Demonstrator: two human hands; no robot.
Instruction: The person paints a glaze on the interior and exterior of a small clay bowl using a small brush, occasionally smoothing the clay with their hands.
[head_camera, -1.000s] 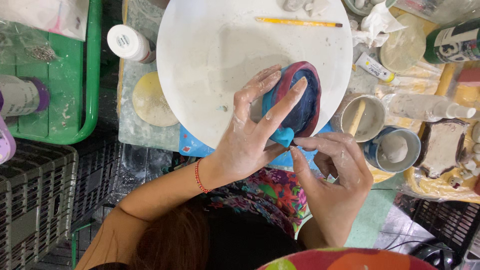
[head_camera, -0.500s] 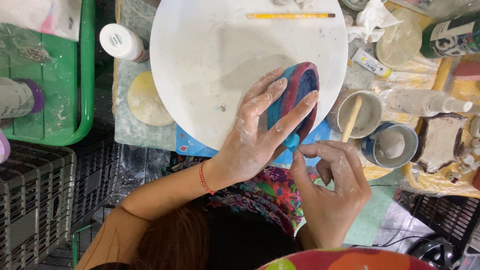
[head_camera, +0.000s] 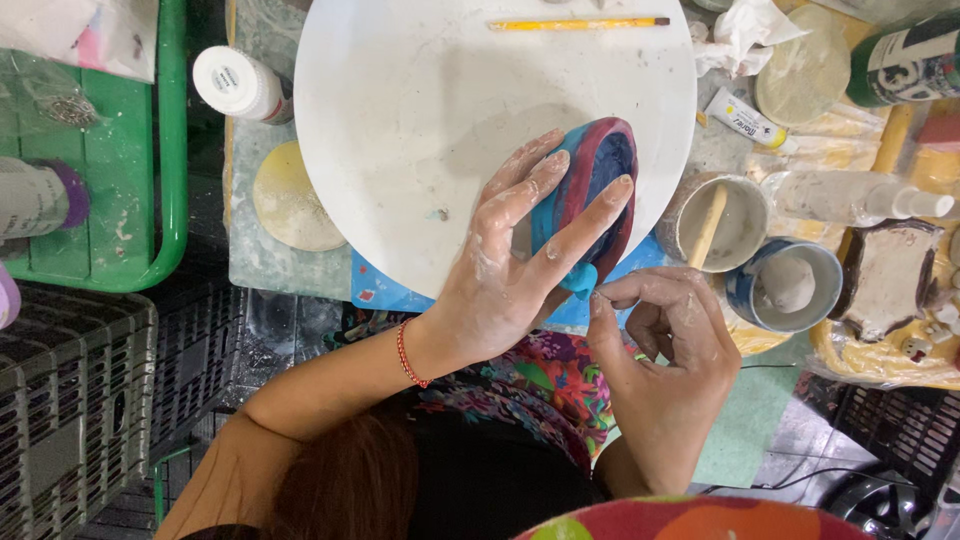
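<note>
The left hand (head_camera: 510, 270) lies spread over a blue and red clay bowl (head_camera: 600, 195), fingers splayed across its side and rim, steadying it rather than gripping. The bowl sits tilted on its side at the near right edge of a round white board (head_camera: 420, 110). The right hand (head_camera: 665, 350) is just below the bowl, its thumb and forefinger pinched together at a small blue lump of clay (head_camera: 582, 280) that juts from the bowl's lower edge. Both hands are smeared with pale clay. A red cord (head_camera: 405, 355) circles the left wrist.

A yellow pencil (head_camera: 578, 23) lies along the far edge of the board. Right of the board stand a cup (head_camera: 735, 235) with a wooden stick (head_camera: 708, 225) in it and a blue-rimmed cup (head_camera: 785, 285). A white bottle (head_camera: 238, 84) lies off the board's left edge, beside a green tray (head_camera: 150, 240).
</note>
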